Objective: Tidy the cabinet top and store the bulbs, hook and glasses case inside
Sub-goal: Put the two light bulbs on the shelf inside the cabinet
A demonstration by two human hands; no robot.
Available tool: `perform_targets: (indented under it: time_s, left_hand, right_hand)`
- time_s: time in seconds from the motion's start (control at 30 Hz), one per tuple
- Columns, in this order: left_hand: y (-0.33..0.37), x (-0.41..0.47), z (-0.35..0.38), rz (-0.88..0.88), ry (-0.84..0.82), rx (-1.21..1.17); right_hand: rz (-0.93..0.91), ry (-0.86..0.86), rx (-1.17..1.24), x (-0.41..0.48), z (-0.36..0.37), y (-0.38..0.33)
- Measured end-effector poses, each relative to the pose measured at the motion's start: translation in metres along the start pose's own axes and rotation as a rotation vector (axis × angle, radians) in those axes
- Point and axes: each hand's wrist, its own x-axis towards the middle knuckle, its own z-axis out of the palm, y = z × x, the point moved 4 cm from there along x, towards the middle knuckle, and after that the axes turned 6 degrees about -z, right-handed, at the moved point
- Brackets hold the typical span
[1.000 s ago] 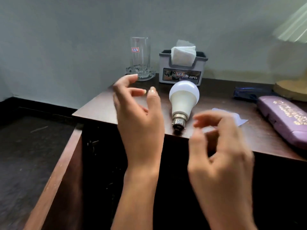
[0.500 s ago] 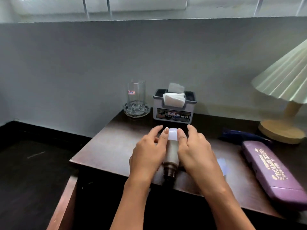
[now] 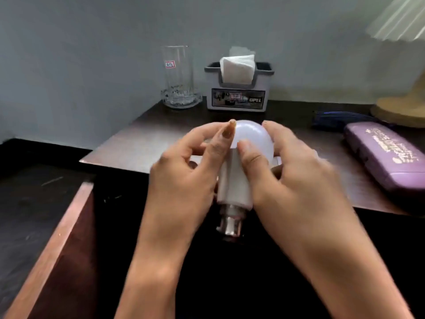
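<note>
1. Left hand (image 3: 184, 180): fingers curled against the left side of the bulb (image 3: 233, 180), with the fingertips up at the dome.
2. Right hand (image 3: 294, 180): thumb laid across the front of the bulb and the fingers wrapped round its right side; both hands grip it together.
3. Bulb: white, held lifted over the front edge of the cabinet top (image 3: 142, 143), dome pointing away from the person and metal cap (image 3: 230, 224) pointing toward the person.
4. Cabinet door (image 3: 53, 249): swung open at lower left; the interior below the hands is too dark to make out.
5. Glasses case (image 3: 386, 155): purple, closed, lying flat on the cabinet top to the right of the hands and apart from them.
6. Blue object (image 3: 340, 118): just behind the case; blurred.
7. Lamp base (image 3: 400, 109): far right rear, under a pleated shade (image 3: 400, 19).
8. Tissue holder (image 3: 239, 97): grey, against the wall behind the bulb, white tissue standing up from it.
9. Drinking glass (image 3: 177, 74): clear, upright on a glass dish (image 3: 181, 101), just left of the holder.
</note>
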Motion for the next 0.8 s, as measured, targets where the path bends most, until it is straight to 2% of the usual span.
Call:
perform_targets:
  time_s: [0.13, 0.2, 0.33, 0.37, 0.43, 0.53, 0.67, 0.8]
  left_hand:
    - [-0.005, -0.034, -0.021, -0.022, 0.001, 0.037]
    - [-0.016, -0.046, -0.032, -0.075, -0.043, 0.090]
    - [-0.048, -0.067, -0.038, -0.271, -0.245, 0.178]
    - [-0.059, -0.070, -0.035, -0.303, -0.270, 0.205]
    - [-0.083, -0.067, -0.024, -0.321, -0.262, 0.295]
    - [-0.115, -0.056, 0.001, -0.278, -0.213, 0.463]
    - [-0.137, -0.035, 0.034, -0.288, -0.118, 0.356]
    - [-0.143, -0.007, 0.048, -0.256, -0.126, 0.384]
  right_hand:
    - [-0.007, -0.169, 0.031, -0.034, 0.012, -0.007]
    - [0.079, -0.277, 0.100, -0.045, 0.018, -0.004]
    - [0.282, -0.587, 0.254, -0.070, 0.049, 0.027]
    - [0.315, -0.589, 0.306, -0.076, 0.058, 0.037]
    - [0.398, -0.478, 0.398, -0.082, 0.072, 0.060]
    - [0.488, -0.327, 0.483, -0.083, 0.087, 0.091]
    - [0.522, -0.109, 0.557, -0.070, 0.090, 0.126]
    - [0.473, -0.052, 0.467, -0.049, 0.097, 0.146]
